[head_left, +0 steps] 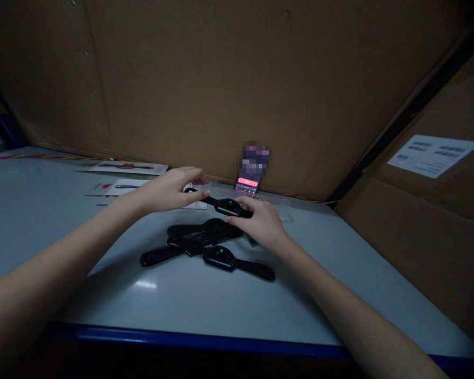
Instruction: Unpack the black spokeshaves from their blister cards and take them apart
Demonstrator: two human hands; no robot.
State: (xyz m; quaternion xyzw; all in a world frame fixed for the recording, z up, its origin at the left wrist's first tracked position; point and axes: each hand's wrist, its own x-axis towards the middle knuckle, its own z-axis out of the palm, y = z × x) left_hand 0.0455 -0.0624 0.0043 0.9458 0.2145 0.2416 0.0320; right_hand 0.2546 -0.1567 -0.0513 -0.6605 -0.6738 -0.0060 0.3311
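A black spokeshave (228,207) is held up over the table, tilted slightly down to the right. My right hand (260,218) is closed around its right handle, thumb on the near side. At its left handle is my left hand (177,189), with the thumb against or just in front of the handle and the fingers apart above it. I cannot tell how firmly they touch. Below lie several more black spokeshaves, crossed over each other in a loose pile; the nearest spokeshave (219,258) points towards the lower right.
Printed package cards (128,168) lie at the back left, partly behind my left arm. A lit phone (253,168) leans on the cardboard wall (189,79). Clear plastic packaging (284,210) lies behind my right hand. The table has a blue front edge (205,338). A label (433,155) marks the right-hand box.
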